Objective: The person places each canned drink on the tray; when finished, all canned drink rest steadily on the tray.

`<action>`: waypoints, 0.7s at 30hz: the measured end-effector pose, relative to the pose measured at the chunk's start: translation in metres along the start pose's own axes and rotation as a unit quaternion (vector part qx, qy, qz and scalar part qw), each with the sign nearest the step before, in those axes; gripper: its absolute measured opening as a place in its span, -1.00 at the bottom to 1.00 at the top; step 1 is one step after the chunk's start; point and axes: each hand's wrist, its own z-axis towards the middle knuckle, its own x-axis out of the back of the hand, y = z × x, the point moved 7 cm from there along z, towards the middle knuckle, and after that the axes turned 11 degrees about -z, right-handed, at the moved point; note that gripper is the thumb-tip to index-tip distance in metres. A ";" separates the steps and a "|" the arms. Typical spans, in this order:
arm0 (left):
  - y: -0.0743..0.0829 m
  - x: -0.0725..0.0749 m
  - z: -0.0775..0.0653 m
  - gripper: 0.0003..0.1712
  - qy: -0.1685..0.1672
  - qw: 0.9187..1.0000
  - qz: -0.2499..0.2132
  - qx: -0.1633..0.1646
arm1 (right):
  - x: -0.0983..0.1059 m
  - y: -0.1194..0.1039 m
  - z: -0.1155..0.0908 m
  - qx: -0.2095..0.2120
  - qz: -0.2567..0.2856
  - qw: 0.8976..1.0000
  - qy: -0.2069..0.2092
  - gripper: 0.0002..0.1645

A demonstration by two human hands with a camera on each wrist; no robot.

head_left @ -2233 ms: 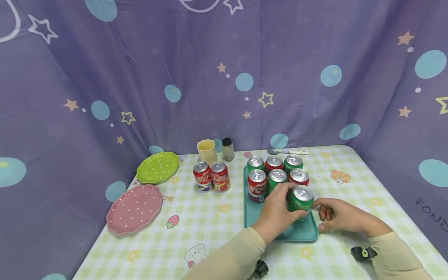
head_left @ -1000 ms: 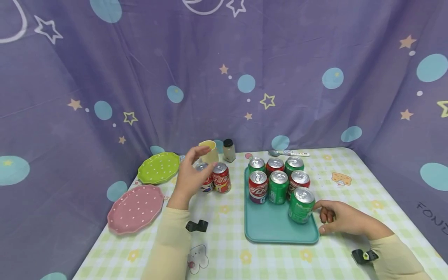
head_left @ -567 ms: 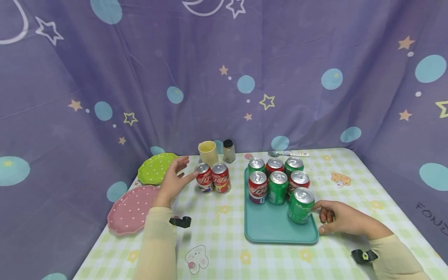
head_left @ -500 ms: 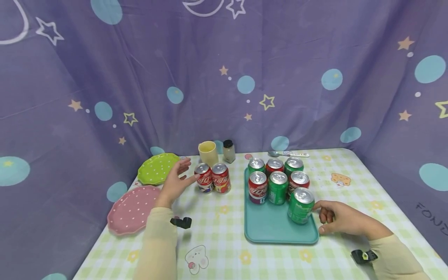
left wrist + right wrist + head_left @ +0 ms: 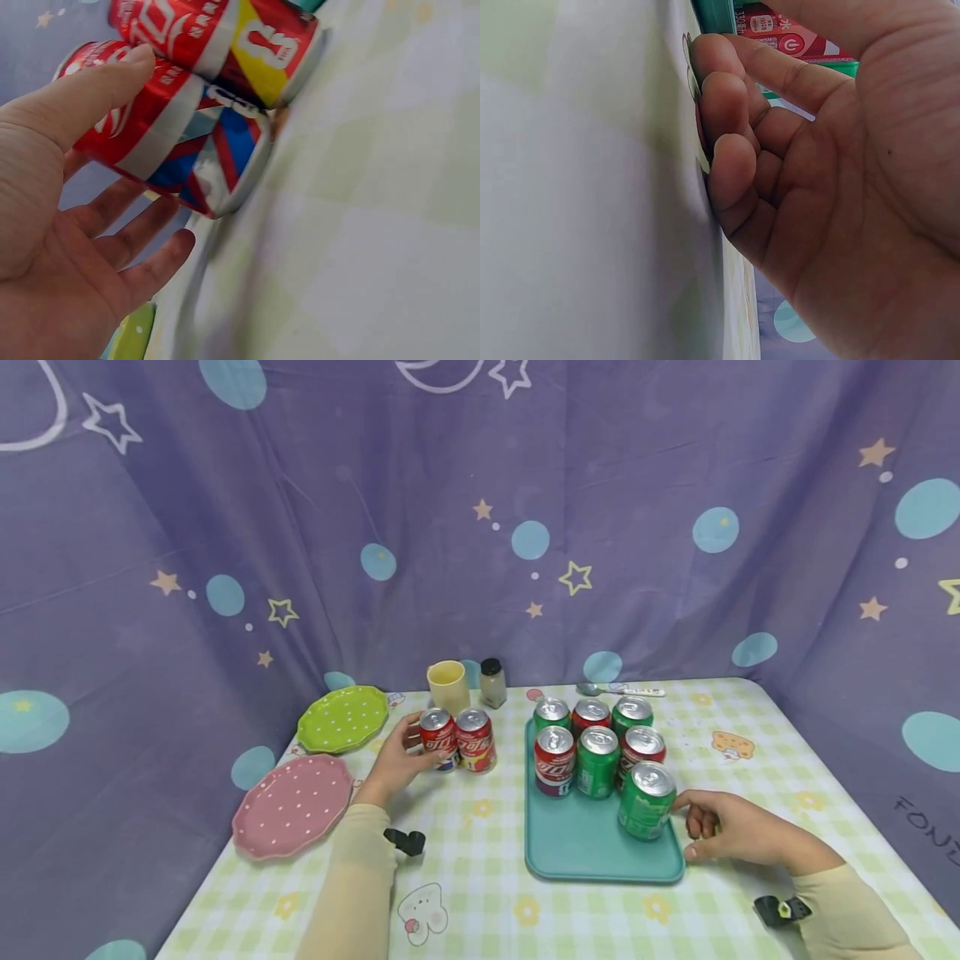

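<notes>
Two red soda cans stand side by side left of the teal tray (image 5: 577, 852). My left hand (image 5: 397, 764) is around the left red can (image 5: 437, 737), thumb on its front and fingers reaching behind; the left wrist view shows the ring and little fingers off its blue-patterned base (image 5: 217, 161). Touching it is the other red can (image 5: 476, 742). My right hand (image 5: 742, 831) rests on the cloth at the tray's right edge, index finger near the front green can (image 5: 645, 802); the right wrist view shows its other fingers (image 5: 731, 169) loosely curled, holding nothing.
Behind the front green can, several red and green cans (image 5: 597, 764) stand in rows on the tray. At the back are a yellow mug (image 5: 448, 685), a black-capped jar (image 5: 492, 685) and a spoon (image 5: 622, 690). Green (image 5: 342, 718) and pink (image 5: 292, 806) plates lie left.
My left hand let go of the front green can on the tray, swung left past the red cans, then closed in around the left one. My right hand has stayed at the tray's edge.
</notes>
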 end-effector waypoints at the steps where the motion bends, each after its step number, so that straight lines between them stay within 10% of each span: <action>1: -0.001 -0.001 0.001 -0.06 0.002 1.000 0.002 -0.003 | 0.000 0.000 0.000 0.001 0.000 1.000 0.000 -0.33; 21: 0.000 -0.002 0.002 -0.17 0.052 0.997 0.037 -0.031 | 0.001 -0.001 0.001 0.004 0.002 1.000 0.000 -0.33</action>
